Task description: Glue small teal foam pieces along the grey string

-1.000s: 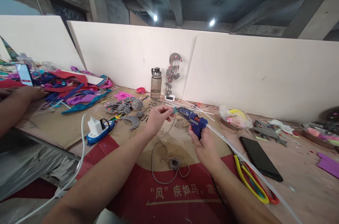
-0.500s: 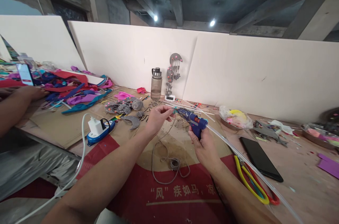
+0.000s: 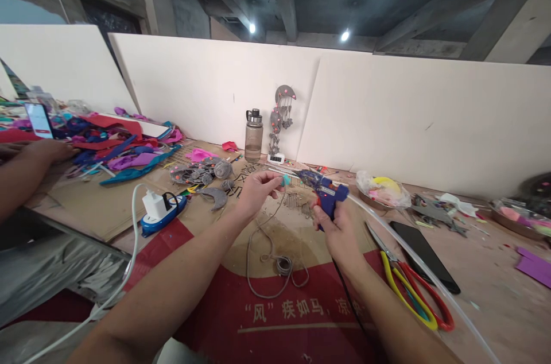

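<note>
My left hand (image 3: pixel 257 194) pinches a small teal piece (image 3: pixel 285 180) between thumb and fingertips, above the middle of the table. Grey cord (image 3: pixel 266 227) hangs below those fingers and runs down to a loose coil (image 3: pixel 284 265) on the cardboard. In my right hand (image 3: pixel 338 232) is a blue hot glue gun (image 3: pixel 328 194), its nozzle pointing left, a little apart from the teal piece. A long clear glue stick (image 3: pixel 404 249) trails from its back toward the lower right.
Scissors (image 3: pixel 408 289) and a black phone (image 3: pixel 424 255) lie at the right. A water bottle (image 3: pixel 253 137) stands at the back beside a grey moon ornament (image 3: pixel 284 94). A blue power strip (image 3: pixel 166 219) sits left. Another person's arm (image 3: pixel 30 166) rests by felt scraps (image 3: pixel 124 143).
The glue gun in my right hand has drawn back to the right, so its nozzle is now apart from the teal piece. My left hand has barely moved.
</note>
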### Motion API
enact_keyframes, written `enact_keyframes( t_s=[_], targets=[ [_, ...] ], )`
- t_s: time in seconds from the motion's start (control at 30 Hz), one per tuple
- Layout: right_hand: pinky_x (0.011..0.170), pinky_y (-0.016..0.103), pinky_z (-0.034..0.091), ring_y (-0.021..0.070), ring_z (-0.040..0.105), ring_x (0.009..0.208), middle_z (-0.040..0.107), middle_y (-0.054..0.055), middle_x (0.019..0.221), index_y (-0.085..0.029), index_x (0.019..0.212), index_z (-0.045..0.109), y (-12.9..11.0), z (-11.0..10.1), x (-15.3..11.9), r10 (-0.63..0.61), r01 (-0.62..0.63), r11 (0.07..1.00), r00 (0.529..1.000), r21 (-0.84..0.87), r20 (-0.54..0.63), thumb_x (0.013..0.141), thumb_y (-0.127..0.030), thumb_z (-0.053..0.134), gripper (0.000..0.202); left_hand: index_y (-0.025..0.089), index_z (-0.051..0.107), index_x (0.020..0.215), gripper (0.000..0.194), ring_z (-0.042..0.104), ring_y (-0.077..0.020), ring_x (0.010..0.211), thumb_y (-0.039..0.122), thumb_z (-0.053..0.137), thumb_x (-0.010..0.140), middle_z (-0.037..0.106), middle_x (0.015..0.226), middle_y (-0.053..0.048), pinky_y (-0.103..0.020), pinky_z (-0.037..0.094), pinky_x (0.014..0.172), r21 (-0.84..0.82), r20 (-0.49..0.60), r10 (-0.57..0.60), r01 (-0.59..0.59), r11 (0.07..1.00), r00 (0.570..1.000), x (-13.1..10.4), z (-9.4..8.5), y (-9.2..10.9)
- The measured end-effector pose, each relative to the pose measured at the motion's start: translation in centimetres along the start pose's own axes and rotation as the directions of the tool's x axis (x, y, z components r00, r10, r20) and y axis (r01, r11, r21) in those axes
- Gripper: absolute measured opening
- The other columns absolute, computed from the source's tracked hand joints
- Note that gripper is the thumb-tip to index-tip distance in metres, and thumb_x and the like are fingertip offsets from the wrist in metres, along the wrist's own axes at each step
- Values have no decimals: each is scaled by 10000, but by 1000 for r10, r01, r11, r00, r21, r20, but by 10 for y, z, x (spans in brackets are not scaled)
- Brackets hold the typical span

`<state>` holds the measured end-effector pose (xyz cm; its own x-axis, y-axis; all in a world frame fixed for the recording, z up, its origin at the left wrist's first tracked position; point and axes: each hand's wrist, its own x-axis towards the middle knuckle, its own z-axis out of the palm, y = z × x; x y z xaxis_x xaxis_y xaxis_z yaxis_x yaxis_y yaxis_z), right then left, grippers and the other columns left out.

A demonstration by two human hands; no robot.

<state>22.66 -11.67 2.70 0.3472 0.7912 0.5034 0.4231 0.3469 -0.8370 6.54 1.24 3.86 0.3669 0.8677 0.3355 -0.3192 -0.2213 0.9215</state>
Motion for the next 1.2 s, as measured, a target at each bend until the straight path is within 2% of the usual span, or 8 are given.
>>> enact_keyframes(
  t_s=[0.17, 0.33, 0.43, 0.6, 0.73, 0.9, 1.0, 1.2],
  targets=[
    [458, 268, 455, 121, 530, 539, 677, 55, 840, -191, 863, 531, 18, -11, 23, 338, -357, 900, 934, 252, 118, 699, -431, 690, 331, 133, 694, 759, 243, 603, -106, 602, 363, 742, 695, 666, 710, -37, -200, 393, 483, -15, 16, -73, 73, 997, 997, -1, 2, 0],
    [407, 288, 447, 154, 553, 453, 641, 47, 621, -196, 703, 528, 57, -19, 37, 485, -468, 874, 861, -129, 156, 694, -391, 654, 232, 144, 692, 746, 224, 598, -111, 600, 361, 729, 705, 661, 698, -32, -203, 389, 473, 36, 35, -48, 47, 998, 998, -1, 4, -5],
    [433, 275, 415, 144, 510, 448, 555, 12, 535, -226, 625, 455, 65, -25, 36, 412, -386, 889, 909, -248, 62, 682, -385, 694, 293, 159, 700, 771, 222, 541, -102, 534, 378, 702, 733, 658, 651, -22, -220, 393, 475, 133, 33, -11, 6, 991, 999, -2, 5, -6],
    [681, 354, 454, 193, 534, 676, 541, 27, 657, -233, 656, 453, 35, -16, 27, -16, -20, 901, 997, -432, -81, 738, -427, 645, 285, 186, 716, 770, 184, 499, -110, 536, 366, 687, 746, 662, 663, -12, -245, 380, 520, 337, -32, 125, -107, 935, 992, -9, 9, 0],
    [800, 389, 481, 195, 601, 805, 646, 46, 850, -224, 827, 479, 8, 17, 20, 132, -132, 991, 991, -14, 24, 756, -480, 624, 303, 224, 727, 729, 98, 558, -163, 692, 310, 685, 749, 679, 733, -24, -282, 421, 657, 512, -34, 323, -261, 818, 946, -15, 12, 4],
    [808, 392, 520, 179, 659, 807, 677, 4, 860, -249, 892, 415, -9, 47, 15, 299, -349, 780, 937, 519, 181, 610, -353, 771, 467, 253, 725, 713, 50, 581, -214, 836, 245, 685, 742, 700, 774, -37, -348, 423, 848, 582, 51, 436, -381, 718, 899, -18, 13, 6],
    [600, 286, 496, 105, 542, 567, 557, -80, 685, -249, 897, 413, -12, 52, 16, 352, -379, 733, 922, 565, 162, 632, -335, 749, 436, 240, 727, 705, 50, 579, -193, 747, 272, 695, 727, 709, 788, -35, -329, 447, 762, 537, -21, 363, -296, 790, 932, -18, 13, 5],
    [493, 223, 330, 98, 395, 574, 447, -57, 683, -215, 840, 527, -8, 49, 17, 202, -193, 941, 979, 279, -3, 741, -380, 632, 219, 186, 730, 742, 219, 565, -137, 631, 394, 741, 674, 693, 769, -34, -251, 443, 530, 190, -81, -12, 27, 981, 997, -12, 13, -3]
  ],
)
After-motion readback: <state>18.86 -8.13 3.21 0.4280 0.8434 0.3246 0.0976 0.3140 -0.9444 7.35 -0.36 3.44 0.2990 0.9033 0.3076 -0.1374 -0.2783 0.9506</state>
